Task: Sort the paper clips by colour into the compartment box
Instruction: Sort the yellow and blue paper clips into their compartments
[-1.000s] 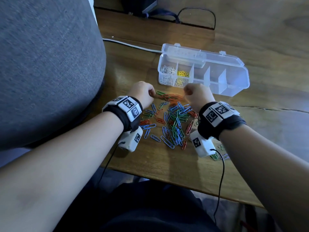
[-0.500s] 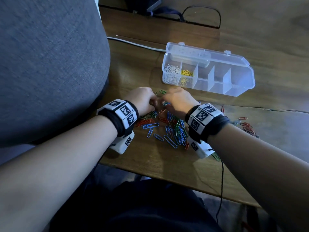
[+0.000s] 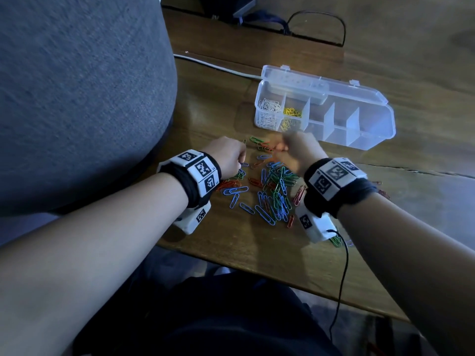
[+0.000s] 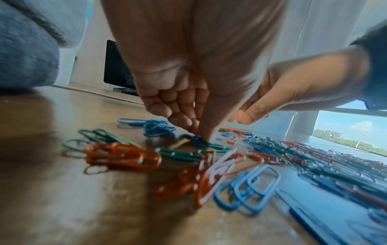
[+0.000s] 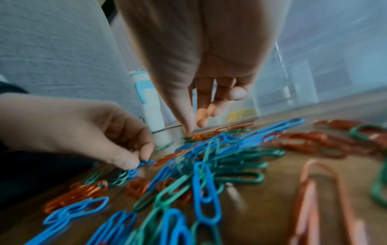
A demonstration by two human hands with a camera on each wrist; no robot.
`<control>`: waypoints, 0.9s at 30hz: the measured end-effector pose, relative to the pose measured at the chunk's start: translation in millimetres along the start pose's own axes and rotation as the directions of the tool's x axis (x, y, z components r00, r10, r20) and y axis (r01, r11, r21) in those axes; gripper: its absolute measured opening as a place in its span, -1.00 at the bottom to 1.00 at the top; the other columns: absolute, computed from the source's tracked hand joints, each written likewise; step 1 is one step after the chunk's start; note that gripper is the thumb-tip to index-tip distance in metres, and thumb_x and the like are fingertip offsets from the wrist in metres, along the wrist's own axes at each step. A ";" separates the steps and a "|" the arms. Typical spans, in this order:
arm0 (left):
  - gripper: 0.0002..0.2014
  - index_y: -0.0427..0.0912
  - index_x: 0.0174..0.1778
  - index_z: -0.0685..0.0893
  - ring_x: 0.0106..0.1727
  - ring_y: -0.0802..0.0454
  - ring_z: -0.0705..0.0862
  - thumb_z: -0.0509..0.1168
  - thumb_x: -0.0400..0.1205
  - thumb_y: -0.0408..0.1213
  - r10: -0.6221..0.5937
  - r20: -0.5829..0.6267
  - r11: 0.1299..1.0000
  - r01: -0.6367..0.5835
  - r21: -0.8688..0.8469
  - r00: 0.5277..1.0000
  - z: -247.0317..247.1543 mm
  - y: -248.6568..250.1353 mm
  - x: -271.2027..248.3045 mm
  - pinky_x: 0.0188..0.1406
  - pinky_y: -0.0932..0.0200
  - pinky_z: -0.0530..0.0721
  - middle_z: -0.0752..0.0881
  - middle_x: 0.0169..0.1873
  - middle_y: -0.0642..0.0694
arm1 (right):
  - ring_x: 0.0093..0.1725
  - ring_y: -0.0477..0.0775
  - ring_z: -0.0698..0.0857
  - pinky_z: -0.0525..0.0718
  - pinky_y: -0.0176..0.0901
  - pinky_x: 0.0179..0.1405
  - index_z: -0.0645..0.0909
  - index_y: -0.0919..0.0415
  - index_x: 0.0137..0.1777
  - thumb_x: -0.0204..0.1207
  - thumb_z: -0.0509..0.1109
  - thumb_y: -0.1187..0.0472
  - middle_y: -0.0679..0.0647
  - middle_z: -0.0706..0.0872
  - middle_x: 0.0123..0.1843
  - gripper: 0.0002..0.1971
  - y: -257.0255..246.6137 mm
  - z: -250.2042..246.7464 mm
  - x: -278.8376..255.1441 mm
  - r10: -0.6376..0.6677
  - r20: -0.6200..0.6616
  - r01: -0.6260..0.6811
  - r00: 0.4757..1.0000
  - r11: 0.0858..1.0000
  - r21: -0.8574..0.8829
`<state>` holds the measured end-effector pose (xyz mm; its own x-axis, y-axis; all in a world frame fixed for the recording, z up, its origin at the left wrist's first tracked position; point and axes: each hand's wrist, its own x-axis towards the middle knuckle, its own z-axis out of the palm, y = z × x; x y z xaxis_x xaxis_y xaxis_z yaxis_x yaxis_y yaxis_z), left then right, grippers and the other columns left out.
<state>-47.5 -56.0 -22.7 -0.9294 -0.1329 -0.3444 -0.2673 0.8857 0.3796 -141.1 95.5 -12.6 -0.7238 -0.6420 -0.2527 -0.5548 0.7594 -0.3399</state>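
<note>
The left hand (image 3: 228, 158) pinched a blue wire paper clip (image 5: 144, 163) lying flat on the wooden table (image 3: 257, 242); the right hand (image 3: 298, 152), fingers loose (empty), hovered nearer the clear plastic compartment box (image 3: 367, 140) beyond.

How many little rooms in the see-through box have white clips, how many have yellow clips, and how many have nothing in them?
Compartments of the clear plastic compartment box:
Holding white paper clips: 1
Holding yellow paper clips: 1
Empty compartments: 3
Total: 5
</note>
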 end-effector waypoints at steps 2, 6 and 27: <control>-0.85 -0.13 -0.06 0.65 0.05 -0.08 0.63 0.21 0.59 -0.41 -0.007 0.021 0.999 0.007 0.032 1.000 -1.2 2.6 0.4 -0.14 0.15 0.49 0.67 -0.06 -0.06 | 0.09 0.20 0.64 0.61 -0.05 0.14 0.68 0.16 -0.03 0.54 0.20 0.31 0.10 0.72 0.00 -0.79 -8.7 7.6 3.7 -0.107 0.041 0.109 0.993 0.991 -0.072; -0.90 -0.11 -0.13 0.60 0.01 -0.07 0.55 0.24 0.56 -0.40 -0.002 0.048 0.995 -0.003 0.100 0.999 -5.5 5.9 1.8 -0.13 0.15 0.45 0.61 -0.02 -0.09 | 0.06 0.24 0.65 0.61 -0.02 0.14 0.62 0.17 -0.13 0.49 0.20 0.35 0.20 0.71 -0.02 -0.83 -14.8 17.9 8.4 -0.144 0.056 0.151 0.988 0.977 -0.151; -0.77 -0.16 -0.34 0.49 -0.53 0.10 0.40 0.02 0.60 -0.41 -0.197 0.178 0.051 0.192 -0.980 0.964 -7.9 -20.1 -35.8 -0.56 0.29 0.34 0.49 -0.48 -0.06 | -0.37 0.01 0.48 0.47 -0.21 -0.40 0.60 0.27 -0.25 0.47 0.26 0.42 0.10 0.54 -0.32 -0.86 7.7 -2.4 -22.7 0.293 0.039 -0.208 0.955 0.572 0.794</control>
<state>-10.9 -72.6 -11.3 -0.7981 -0.2229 -0.5598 -0.4414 -0.4161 0.7950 -129.9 116.2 -7.4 -0.8381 -0.3949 -0.3764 0.1586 0.4838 -0.8607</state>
